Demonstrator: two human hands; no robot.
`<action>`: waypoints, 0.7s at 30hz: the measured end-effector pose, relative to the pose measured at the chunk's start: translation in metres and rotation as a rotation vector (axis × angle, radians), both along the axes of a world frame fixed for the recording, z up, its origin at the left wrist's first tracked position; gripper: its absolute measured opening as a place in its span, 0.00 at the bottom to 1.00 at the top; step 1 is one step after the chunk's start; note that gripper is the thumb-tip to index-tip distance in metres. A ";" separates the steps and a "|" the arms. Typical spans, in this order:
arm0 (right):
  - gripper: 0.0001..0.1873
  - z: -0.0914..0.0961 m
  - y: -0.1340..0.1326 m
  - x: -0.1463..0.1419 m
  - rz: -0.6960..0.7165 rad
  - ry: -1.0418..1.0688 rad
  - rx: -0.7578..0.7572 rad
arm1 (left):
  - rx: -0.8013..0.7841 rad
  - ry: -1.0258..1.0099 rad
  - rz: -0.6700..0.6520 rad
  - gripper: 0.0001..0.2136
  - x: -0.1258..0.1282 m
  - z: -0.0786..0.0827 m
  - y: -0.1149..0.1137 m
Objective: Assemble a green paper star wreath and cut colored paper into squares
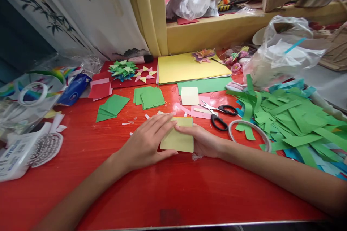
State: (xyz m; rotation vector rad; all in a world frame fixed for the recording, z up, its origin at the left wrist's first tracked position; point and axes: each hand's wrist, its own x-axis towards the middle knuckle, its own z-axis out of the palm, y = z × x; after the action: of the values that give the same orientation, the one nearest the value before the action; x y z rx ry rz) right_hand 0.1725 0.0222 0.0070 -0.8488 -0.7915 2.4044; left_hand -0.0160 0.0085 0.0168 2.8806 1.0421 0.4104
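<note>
My left hand (148,140) flat, pressing pale yellow folded paper square (177,139); my right hand (203,140) grasping its right edge (fingers partly hidden). Black-handled scissors (218,112) just beyond paper, red table (173,187) beneath.

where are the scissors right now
In the head view the scissors lie on the red table, right of centre, just beyond the right hand holding the yellow paper, with the tape ring beside their black handles.

Red table (168,187) with yellow paper (177,140), scissors (218,112), tape ring (230,131), green squares (150,97), green strips (295,122)
</note>
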 end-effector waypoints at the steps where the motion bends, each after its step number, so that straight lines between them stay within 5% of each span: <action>1: 0.11 -0.001 0.000 0.000 0.001 0.008 0.004 | -0.020 -0.012 0.001 0.29 0.000 0.000 0.000; 12: 0.10 -0.005 0.000 0.002 0.016 0.007 0.017 | -0.233 -0.084 0.047 0.30 -0.001 0.008 0.002; 21: 0.12 -0.001 0.000 0.000 -0.012 0.024 0.008 | -0.228 -0.091 0.028 0.29 -0.003 0.007 0.003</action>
State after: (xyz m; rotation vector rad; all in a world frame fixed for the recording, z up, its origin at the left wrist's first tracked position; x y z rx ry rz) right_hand 0.1726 0.0220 0.0058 -0.8184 -0.7842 2.3952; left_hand -0.0188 0.0111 0.0243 2.6244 1.0414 0.3923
